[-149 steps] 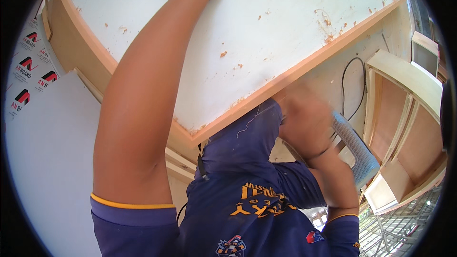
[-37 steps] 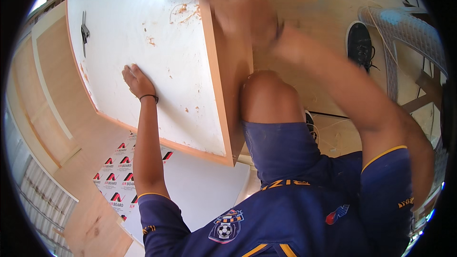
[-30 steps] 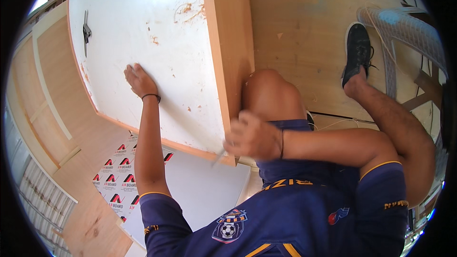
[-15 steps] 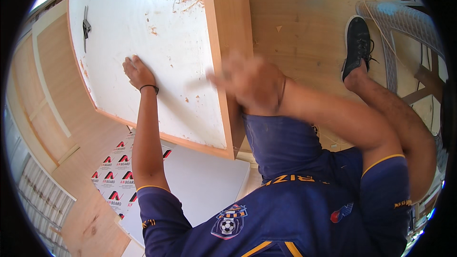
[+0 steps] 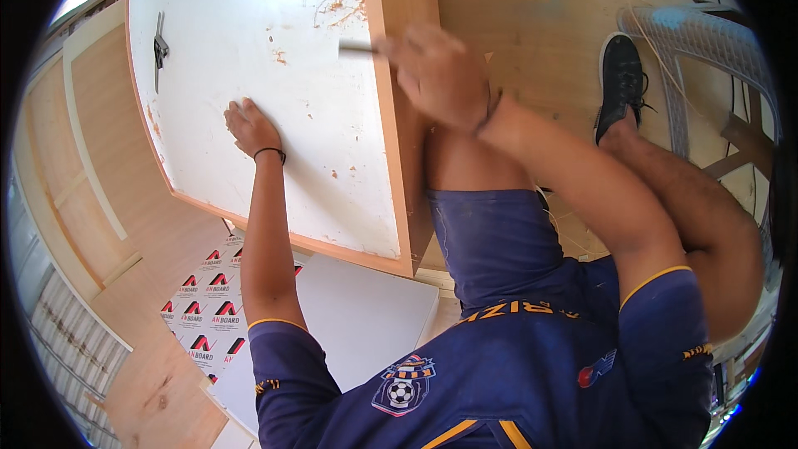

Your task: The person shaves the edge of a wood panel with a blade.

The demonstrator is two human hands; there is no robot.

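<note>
A large white-faced panel (image 5: 224,150) with bare wooden edges lies in front of me, marked with brown shavings and smears. My left hand (image 5: 252,128) rests flat on its white face, holding nothing. My right hand (image 5: 440,71) is closed round a thin, dark, flat tool (image 5: 356,47) above the panel's right edge (image 5: 384,41). The tool's free end points left over the white face. Its exact kind cannot be made out, and motion blurs the fingers a little.
A small black clamp-like tool (image 5: 160,51) lies near the panel's far left edge. White sheets (image 5: 357,299) and a printed board lie below. My bent knee is close against the panel's right side. A grey plastic chair (image 5: 682,58) stands at the right, near my shoe (image 5: 622,83).
My right hand has moved up and away along the panel's right edge with the dark tool. My left hand remains on the panel, with the view shifted slightly.
</note>
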